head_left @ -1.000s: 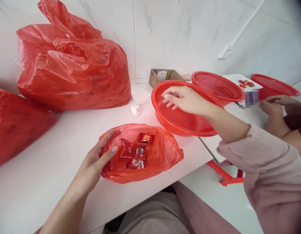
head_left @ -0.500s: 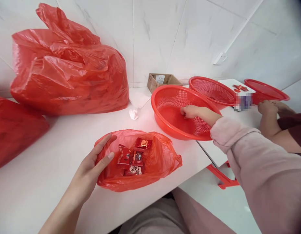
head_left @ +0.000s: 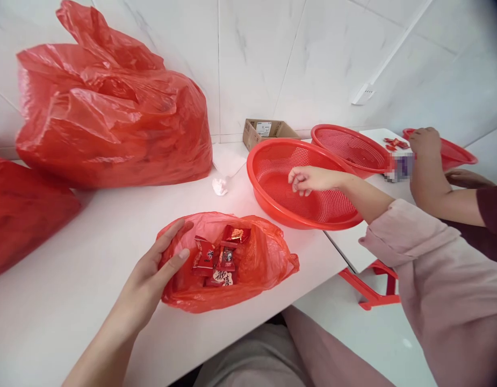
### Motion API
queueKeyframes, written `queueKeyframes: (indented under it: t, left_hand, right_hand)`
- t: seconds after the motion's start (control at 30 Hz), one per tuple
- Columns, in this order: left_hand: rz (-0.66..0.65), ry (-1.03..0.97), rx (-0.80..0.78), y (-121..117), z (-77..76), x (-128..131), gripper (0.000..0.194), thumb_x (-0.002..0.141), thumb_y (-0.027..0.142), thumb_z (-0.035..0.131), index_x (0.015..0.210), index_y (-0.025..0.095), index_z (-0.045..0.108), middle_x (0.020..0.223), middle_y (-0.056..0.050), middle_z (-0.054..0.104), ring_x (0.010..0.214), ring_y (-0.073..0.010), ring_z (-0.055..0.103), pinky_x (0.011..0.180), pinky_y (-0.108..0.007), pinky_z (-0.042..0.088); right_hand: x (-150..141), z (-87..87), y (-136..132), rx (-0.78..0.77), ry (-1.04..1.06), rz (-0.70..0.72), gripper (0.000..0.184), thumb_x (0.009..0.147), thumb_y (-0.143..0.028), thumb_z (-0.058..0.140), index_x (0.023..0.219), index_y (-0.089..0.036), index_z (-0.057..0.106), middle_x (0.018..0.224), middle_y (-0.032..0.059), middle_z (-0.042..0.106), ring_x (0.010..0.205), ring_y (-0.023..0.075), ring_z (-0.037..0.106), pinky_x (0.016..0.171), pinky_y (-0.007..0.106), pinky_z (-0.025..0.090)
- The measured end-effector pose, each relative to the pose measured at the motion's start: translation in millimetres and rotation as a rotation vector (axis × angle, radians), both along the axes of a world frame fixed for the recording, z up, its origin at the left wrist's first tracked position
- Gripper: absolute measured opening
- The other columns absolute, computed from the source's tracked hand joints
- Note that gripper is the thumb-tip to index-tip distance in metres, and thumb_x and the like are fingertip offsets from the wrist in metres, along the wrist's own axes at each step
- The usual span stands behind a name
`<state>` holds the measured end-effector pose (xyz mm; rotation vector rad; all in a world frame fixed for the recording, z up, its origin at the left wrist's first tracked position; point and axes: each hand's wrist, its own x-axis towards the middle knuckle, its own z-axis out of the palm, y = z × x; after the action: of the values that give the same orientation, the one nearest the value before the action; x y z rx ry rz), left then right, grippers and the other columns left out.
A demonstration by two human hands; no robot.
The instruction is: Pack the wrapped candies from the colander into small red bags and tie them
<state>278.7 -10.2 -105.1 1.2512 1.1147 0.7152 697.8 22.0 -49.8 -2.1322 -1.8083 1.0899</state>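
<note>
My left hand (head_left: pixel 159 263) grips the left rim of an open red plastic bag (head_left: pixel 264 263), its thumb inside and its fingers along the outer edge. In the bag lie several small red-wrapped snack packets (head_left: pixel 224 258), printed with characters. My right hand (head_left: pixel 310 180) is over a red perforated plastic basket (head_left: pixel 268 201). Its fingers are curled together and point down to the left. Whatever they hold, if anything, is hidden. I see only bare red plastic on the visible basket floor.
Large filled red bags (head_left: pixel 119 129) stand at the left by the tiled wall. A crumpled tissue (head_left: pixel 220 186) and an open cardboard box (head_left: pixel 268 131) are behind. On the right, another basket (head_left: pixel 348 142) stands near a co-worker's arm (head_left: pixel 429 177) and a red stool (head_left: pixel 369 287).
My right hand has lifted from the basket's floor and shifted slightly left. The co-worker's near hand has risen in front of the far basket. My left hand keeps its place on the bag.
</note>
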Motion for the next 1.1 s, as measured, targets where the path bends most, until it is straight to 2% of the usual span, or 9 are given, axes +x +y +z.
queueKeyframes:
  t: [0.07, 0.17, 0.33, 0.5, 0.57, 0.7, 0.77, 0.93, 1.1]
  left_hand:
    - [0.009, 0.000, 0.002, 0, -0.7, 1, 0.065, 0.079, 0.056, 0.067, 0.139, 0.039, 0.050, 0.153, 0.001, 0.044, 0.136, -0.0338, 0.045, 0.109, -0.046, 0.043]
    - [0.019, 0.000, 0.000, 1, -2.0, 1, 0.067, 0.078, 0.056, 0.067, 0.140, 0.037, 0.050, 0.153, -0.001, 0.044, 0.136, -0.0348, 0.046, 0.109, -0.047, 0.044]
    - [0.016, 0.010, 0.021, 2, -2.9, 0, 0.067, 0.079, 0.055, 0.066, 0.141, 0.036, 0.050, 0.152, -0.002, 0.046, 0.133, -0.0347, 0.050, 0.105, -0.044, 0.049]
    - [-0.023, 0.015, 0.032, 2, -2.1, -2, 0.066, 0.082, 0.054, 0.063, 0.143, 0.036, 0.046, 0.155, -0.003, 0.042, 0.133, -0.0338, 0.049, 0.102, -0.043, 0.050]
    - [-0.039, 0.009, 0.039, 2, -2.2, -3, 0.065, 0.083, 0.053, 0.062, 0.143, 0.035, 0.046, 0.155, -0.002, 0.041, 0.133, -0.0338, 0.049, 0.101, -0.042, 0.052]
    - [-0.027, -0.009, 0.022, 2, -3.3, -3, 0.064, 0.083, 0.053, 0.064, 0.142, 0.037, 0.047, 0.154, -0.002, 0.043, 0.134, -0.0330, 0.048, 0.101, -0.041, 0.051]
    - [-0.022, -0.012, 0.015, 2, -3.5, -2, 0.064, 0.082, 0.053, 0.064, 0.142, 0.037, 0.047, 0.153, -0.001, 0.044, 0.134, -0.0328, 0.049, 0.102, -0.041, 0.051]
    - [-0.018, 0.001, 0.015, 1, -2.9, 0, 0.066, 0.081, 0.054, 0.065, 0.143, 0.036, 0.047, 0.154, -0.003, 0.043, 0.133, -0.0347, 0.049, 0.104, -0.046, 0.049]
    - [-0.024, -0.022, 0.040, 1, -2.6, 0, 0.067, 0.084, 0.051, 0.063, 0.145, 0.030, 0.045, 0.156, -0.005, 0.039, 0.137, -0.0341, 0.044, 0.110, -0.044, 0.044]
  right_hand:
    - [-13, -1.0, -3, -0.008, -0.066, 0.043, 0.038, 0.078, -0.030, 0.066, 0.113, -0.022, 0.054, 0.117, 0.0112, 0.065, 0.091, 0.0226, 0.067, 0.069, 0.030, 0.054]
    - [-36, -7.8, -7, 0.012, -0.146, 0.191, 0.048, 0.077, -0.036, 0.070, 0.122, -0.028, 0.057, 0.129, 0.0064, 0.061, 0.107, 0.0255, 0.063, 0.078, 0.029, 0.052]
    - [-58, -19.1, -13, -0.027, -0.217, 0.252, 0.026, 0.078, -0.024, 0.066, 0.104, -0.027, 0.066, 0.106, 0.0027, 0.071, 0.089, 0.0231, 0.066, 0.069, 0.029, 0.049]
    - [-52, -6.4, -11, -0.016, -0.203, 0.222, 0.016, 0.081, -0.024, 0.064, 0.097, -0.023, 0.066, 0.103, 0.0050, 0.071, 0.086, 0.0221, 0.067, 0.068, 0.029, 0.050]
    - [-48, 3.0, -12, 0.017, -0.125, 0.163, 0.017, 0.087, -0.025, 0.057, 0.103, -0.021, 0.062, 0.109, 0.0077, 0.069, 0.089, 0.0209, 0.068, 0.073, 0.029, 0.053]
    - [-51, 21.5, -24, 0.091, 0.402, -0.054, 0.021, 0.094, -0.025, 0.046, 0.112, -0.018, 0.056, 0.101, 0.0096, 0.069, 0.078, 0.0179, 0.070, 0.074, 0.032, 0.058]
    - [-59, 29.3, -34, 0.130, 0.575, -0.086, 0.021, 0.094, -0.026, 0.050, 0.112, -0.018, 0.058, 0.098, 0.0095, 0.070, 0.075, 0.0181, 0.069, 0.069, 0.032, 0.059]
    - [-95, 41.1, -56, 0.116, 0.633, 0.030, 0.027, 0.097, -0.038, 0.051, 0.109, -0.016, 0.062, 0.096, 0.0091, 0.071, 0.070, 0.0151, 0.068, 0.065, 0.027, 0.056]
    - [-133, 34.4, -66, 0.005, 0.578, 0.168, 0.034, 0.099, -0.042, 0.047, 0.112, -0.015, 0.062, 0.100, 0.0087, 0.072, 0.069, 0.0112, 0.067, 0.061, 0.023, 0.052]
